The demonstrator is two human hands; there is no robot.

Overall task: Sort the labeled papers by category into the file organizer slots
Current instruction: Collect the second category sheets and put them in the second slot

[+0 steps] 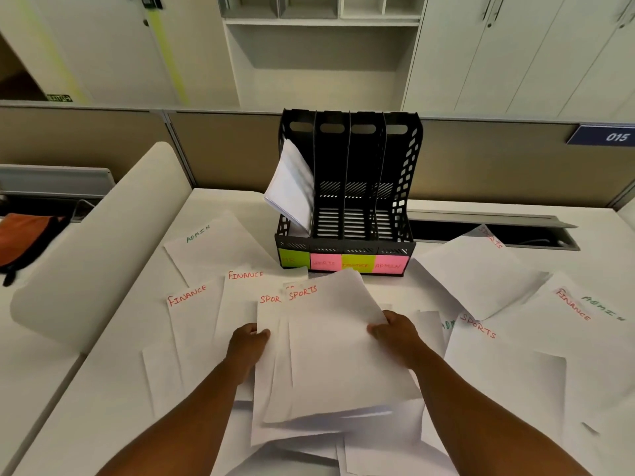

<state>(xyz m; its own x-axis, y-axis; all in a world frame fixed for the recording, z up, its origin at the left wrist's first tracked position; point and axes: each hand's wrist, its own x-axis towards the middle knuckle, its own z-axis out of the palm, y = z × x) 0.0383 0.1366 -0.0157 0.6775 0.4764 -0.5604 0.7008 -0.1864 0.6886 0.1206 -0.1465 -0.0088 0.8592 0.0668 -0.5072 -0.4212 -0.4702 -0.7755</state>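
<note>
- White SPORTS sheets (336, 352), thin and floppy, are lifted just above the desk (113, 389); the right hand (395, 329) pinches their right edge, and the left hand (249, 341) grips the left edge of a second SPORTS sheet (269, 324).
- Light paper will likely sag and slide apart; holding both side edges seems wise.
- Beyond, the black file organizer (347, 201) shows a pink SPORTS label (324, 262); that slot looks empty.

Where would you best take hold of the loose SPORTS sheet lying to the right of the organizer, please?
Grip the SPORTS sheet at its near right corner, coming from the right. It lies flat and skewed on top of its neighbours, so that corner overhangs them and the fingers can probably slip under. The far edge sits by the desk's cable slot, awkward to reach.
</note>
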